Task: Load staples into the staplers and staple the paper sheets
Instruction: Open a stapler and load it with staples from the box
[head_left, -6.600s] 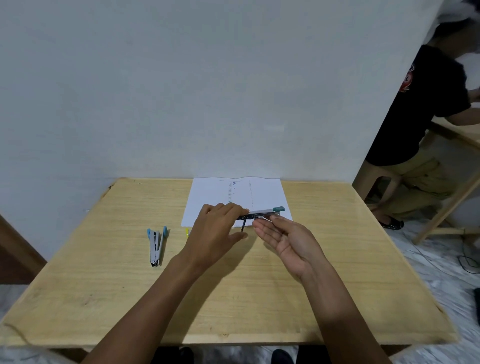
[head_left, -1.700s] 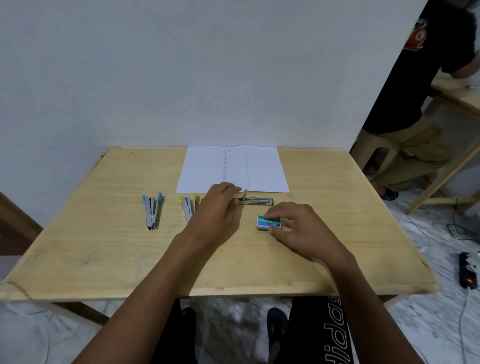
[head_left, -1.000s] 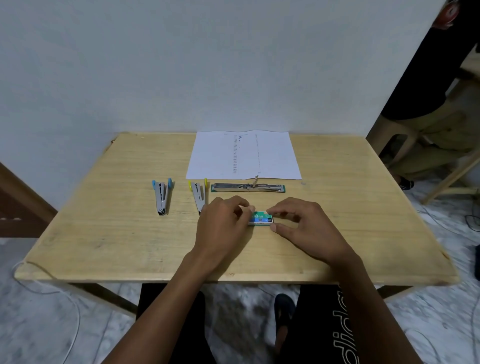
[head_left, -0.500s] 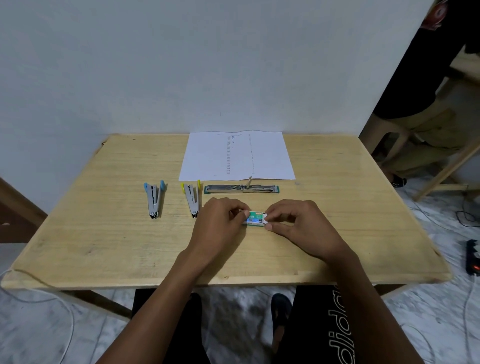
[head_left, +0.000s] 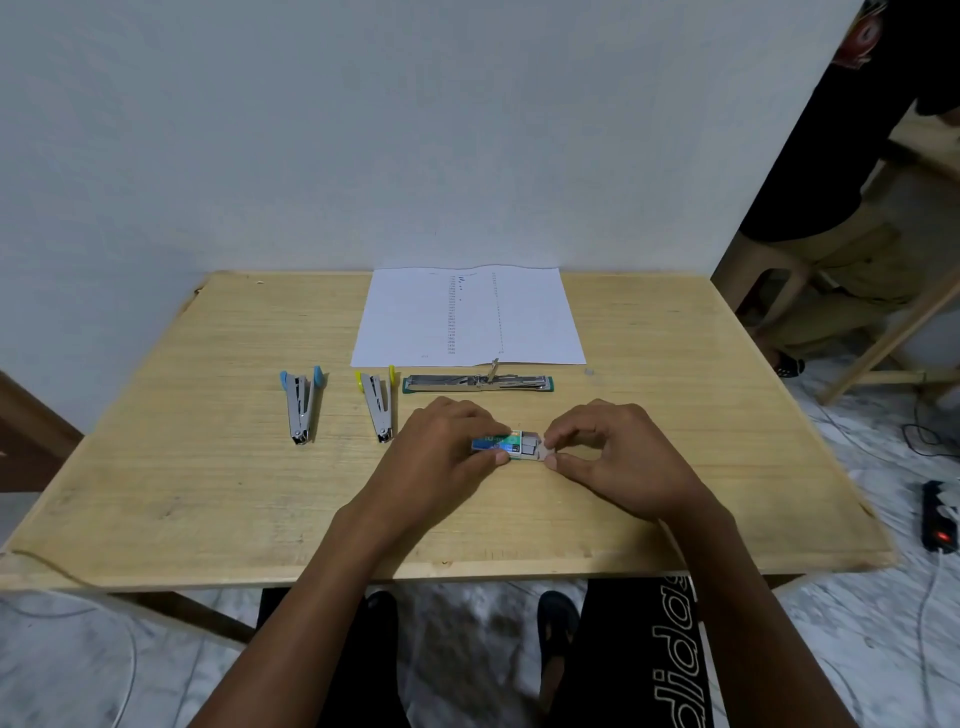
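Green staple box (head_left: 511, 445) half hidden under left hand (head_left: 441, 457).

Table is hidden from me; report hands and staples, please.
Left hand grips small green-blue staple box; right hand pinches its inner tray. Green metal stapler lies opened flat behind. Nothing blocks.

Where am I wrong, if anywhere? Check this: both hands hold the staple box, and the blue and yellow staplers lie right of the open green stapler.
Wrong side. The head view shows the blue stapler and yellow stapler left of the open green stapler; the left hand and right hand hold the staple box.
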